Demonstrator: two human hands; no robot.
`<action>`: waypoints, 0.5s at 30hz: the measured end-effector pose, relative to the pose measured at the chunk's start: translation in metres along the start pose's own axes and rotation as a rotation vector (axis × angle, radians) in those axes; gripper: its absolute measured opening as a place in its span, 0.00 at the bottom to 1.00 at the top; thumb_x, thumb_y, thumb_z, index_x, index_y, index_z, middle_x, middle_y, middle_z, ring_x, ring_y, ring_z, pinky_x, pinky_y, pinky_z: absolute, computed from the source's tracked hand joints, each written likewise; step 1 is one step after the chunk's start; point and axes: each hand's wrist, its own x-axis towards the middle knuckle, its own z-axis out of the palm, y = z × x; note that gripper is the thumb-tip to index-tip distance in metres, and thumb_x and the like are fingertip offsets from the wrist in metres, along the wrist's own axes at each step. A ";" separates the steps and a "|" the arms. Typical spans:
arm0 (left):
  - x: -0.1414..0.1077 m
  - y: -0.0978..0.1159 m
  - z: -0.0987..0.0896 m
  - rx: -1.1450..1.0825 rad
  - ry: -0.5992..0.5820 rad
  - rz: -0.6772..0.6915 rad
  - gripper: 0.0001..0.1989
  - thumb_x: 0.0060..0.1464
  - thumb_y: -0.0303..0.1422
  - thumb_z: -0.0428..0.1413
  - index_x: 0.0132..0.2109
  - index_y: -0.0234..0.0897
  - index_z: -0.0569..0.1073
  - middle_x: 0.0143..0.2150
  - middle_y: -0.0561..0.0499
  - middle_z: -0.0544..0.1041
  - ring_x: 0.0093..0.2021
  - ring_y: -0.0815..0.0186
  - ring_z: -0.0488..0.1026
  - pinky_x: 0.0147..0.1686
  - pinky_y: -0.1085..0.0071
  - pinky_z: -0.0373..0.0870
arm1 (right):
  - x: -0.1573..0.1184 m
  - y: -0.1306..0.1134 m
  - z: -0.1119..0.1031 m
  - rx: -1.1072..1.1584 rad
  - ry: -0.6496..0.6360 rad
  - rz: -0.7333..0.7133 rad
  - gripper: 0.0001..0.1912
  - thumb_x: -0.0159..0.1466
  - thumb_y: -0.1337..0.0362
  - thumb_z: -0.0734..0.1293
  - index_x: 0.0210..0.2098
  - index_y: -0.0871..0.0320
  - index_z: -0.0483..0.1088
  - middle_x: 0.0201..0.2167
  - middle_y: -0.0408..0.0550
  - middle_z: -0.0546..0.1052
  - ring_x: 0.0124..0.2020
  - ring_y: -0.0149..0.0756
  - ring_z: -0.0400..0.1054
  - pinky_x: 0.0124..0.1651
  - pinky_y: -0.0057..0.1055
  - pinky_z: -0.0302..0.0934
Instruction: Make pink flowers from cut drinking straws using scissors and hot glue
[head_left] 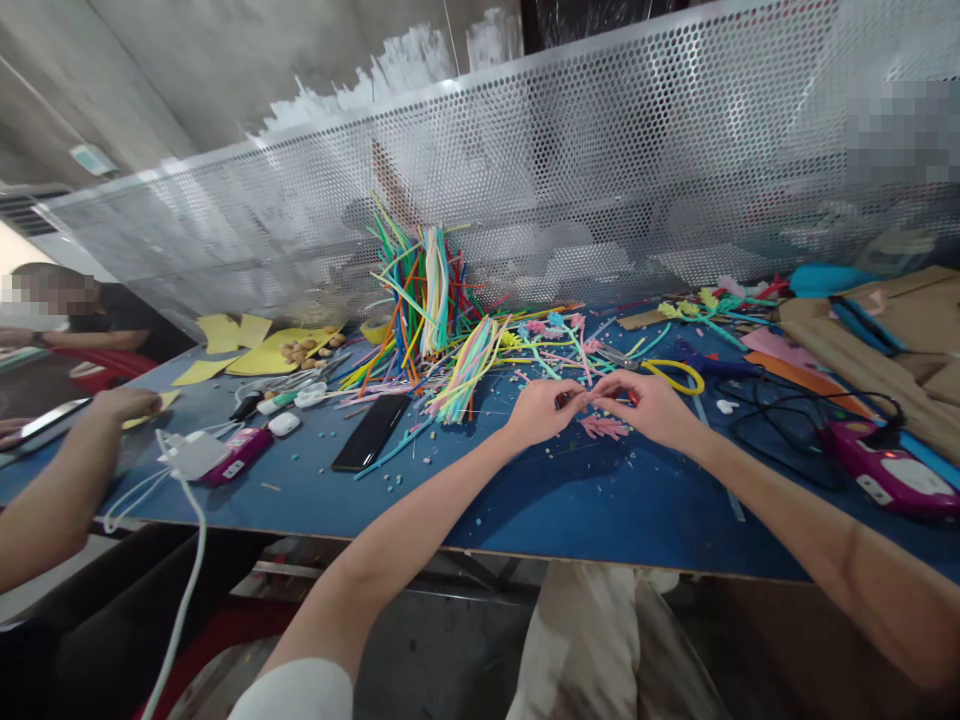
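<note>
Near the middle of the table, my left hand point(547, 408) and my right hand point(651, 405) meet at the fingertips, both closed in a pinch. What lies between the fingers is too small to make out. Just beneath them is a pink fuzzy pipe-cleaner piece point(604, 428) with several short branches. Behind my hands lie shaped pipe-cleaner pieces in pink, teal and yellow. A loose bundle of pastel pipe cleaners point(469, 375) rests to the left of my left hand. A yellow loop point(686, 376) lies beyond my right hand.
A dark phone point(371, 433) lies left of my hands. Upright coloured pipe cleaners point(435, 290) stand before a perforated metal screen point(600, 150). Purple power strips point(238, 455) with cables lie at left and right. At far left, another person's arm point(75, 480) reaches over the table.
</note>
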 end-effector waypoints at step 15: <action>0.000 0.002 -0.005 0.035 -0.095 0.170 0.18 0.69 0.42 0.47 0.41 0.36 0.77 0.33 0.51 0.78 0.33 0.69 0.72 0.36 0.74 0.65 | -0.003 0.002 0.001 -0.229 0.143 -0.283 0.07 0.68 0.62 0.67 0.41 0.52 0.79 0.38 0.45 0.82 0.40 0.39 0.76 0.47 0.36 0.69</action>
